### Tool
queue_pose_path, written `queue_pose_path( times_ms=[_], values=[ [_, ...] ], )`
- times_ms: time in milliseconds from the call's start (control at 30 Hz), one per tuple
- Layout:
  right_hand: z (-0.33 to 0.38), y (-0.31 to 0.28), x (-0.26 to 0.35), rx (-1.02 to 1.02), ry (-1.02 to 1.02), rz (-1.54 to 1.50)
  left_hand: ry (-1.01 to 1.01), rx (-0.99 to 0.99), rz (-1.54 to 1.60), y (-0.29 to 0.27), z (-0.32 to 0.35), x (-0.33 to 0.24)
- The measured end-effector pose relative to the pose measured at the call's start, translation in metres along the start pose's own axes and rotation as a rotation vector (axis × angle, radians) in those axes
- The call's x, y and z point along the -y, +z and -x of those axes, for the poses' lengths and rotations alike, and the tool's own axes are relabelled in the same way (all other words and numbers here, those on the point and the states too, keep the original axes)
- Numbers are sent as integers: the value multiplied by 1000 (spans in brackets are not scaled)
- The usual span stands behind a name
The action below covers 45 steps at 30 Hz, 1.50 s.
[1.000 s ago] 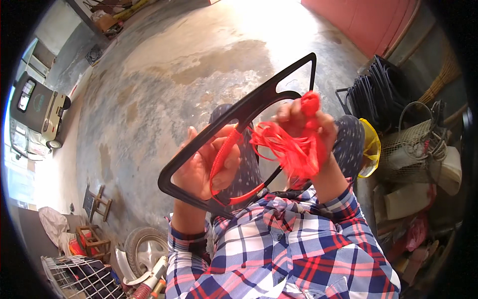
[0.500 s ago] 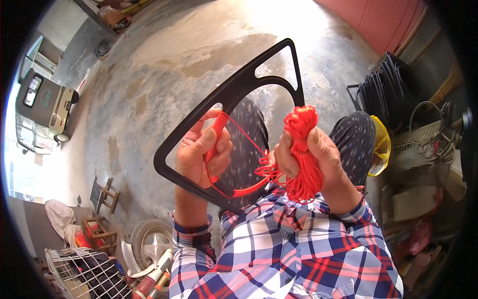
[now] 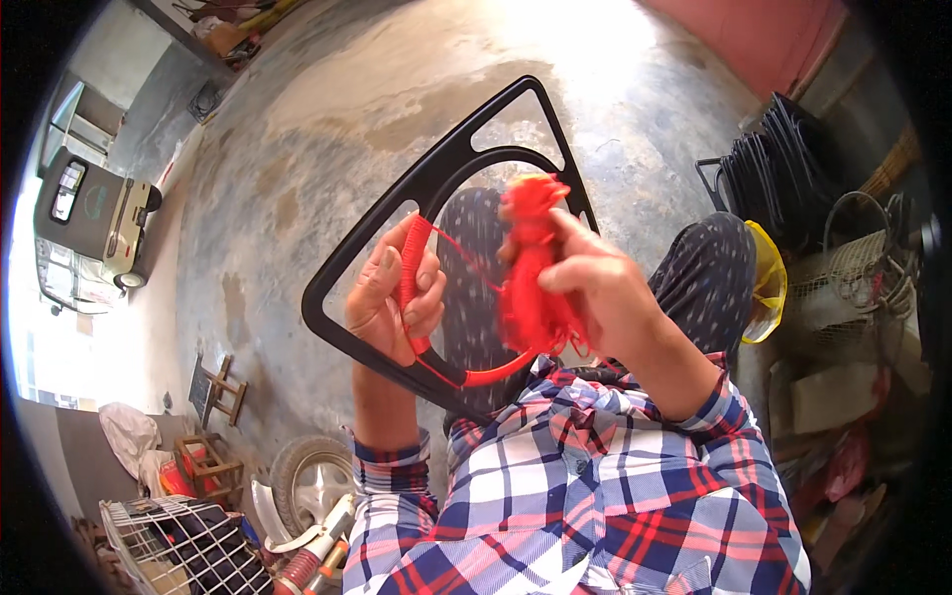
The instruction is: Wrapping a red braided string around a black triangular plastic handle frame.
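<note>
My left hand [image 3: 372,296] is closed round a side of a black, flat, rounded frame [image 3: 436,164] with cut-out openings. Tight turns of red cord [image 3: 416,256] cover the bar between its fingers. More red covers the curved lower part of the frame. In my right hand [image 3: 600,283] is a bundle of red cord [image 3: 531,283], gathered at its middle and blurred by motion. It hangs over the frame's inner opening. A single strand runs from the top of the wrapped bar towards the bundle.
My knees lie beneath the frame, with a yellow bag [image 3: 764,283] beside the right one. Black folded items [image 3: 769,164] and a wire basket [image 3: 848,273] stand at the right. At the lower left are a wheel [image 3: 312,481], a wire crate [image 3: 183,545] and wooden stools [image 3: 208,466].
My right hand has swung left with the cord bundle, from the frame's right side to over its opening. The frame has shifted slightly left; my left hand keeps its grip.
</note>
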State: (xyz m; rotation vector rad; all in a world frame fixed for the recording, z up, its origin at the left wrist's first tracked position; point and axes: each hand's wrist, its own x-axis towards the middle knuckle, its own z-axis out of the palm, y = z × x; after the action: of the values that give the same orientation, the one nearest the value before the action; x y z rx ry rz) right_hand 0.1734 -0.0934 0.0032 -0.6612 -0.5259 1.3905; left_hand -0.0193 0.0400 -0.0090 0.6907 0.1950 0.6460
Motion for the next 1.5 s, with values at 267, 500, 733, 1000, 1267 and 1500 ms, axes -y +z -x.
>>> queue_pose_path(
  times_ms=[267, 500, 733, 1000, 1267, 1500],
  values=[
    [-13, 35, 24, 179, -501, 1154, 2, 212, 132, 23, -10, 14],
    [-32, 8, 13, 152, -626, 763, 57, 76, -36, 46, -5, 25],
    [-20, -6, -5, 154, 72, -165, -236, -37, 291, 57, 6, 27],
    [-57, -45, -13, 18, -352, 15, -249, 197, 33, 79, 11, 25],
    [-11, -52, -7, 42, -252, -222, -76, 129, -144, 52, 1, 19],
    [-1, -43, 13, 354, -360, -132, -71, 50, -138, 46, 0, 13]
  ],
)
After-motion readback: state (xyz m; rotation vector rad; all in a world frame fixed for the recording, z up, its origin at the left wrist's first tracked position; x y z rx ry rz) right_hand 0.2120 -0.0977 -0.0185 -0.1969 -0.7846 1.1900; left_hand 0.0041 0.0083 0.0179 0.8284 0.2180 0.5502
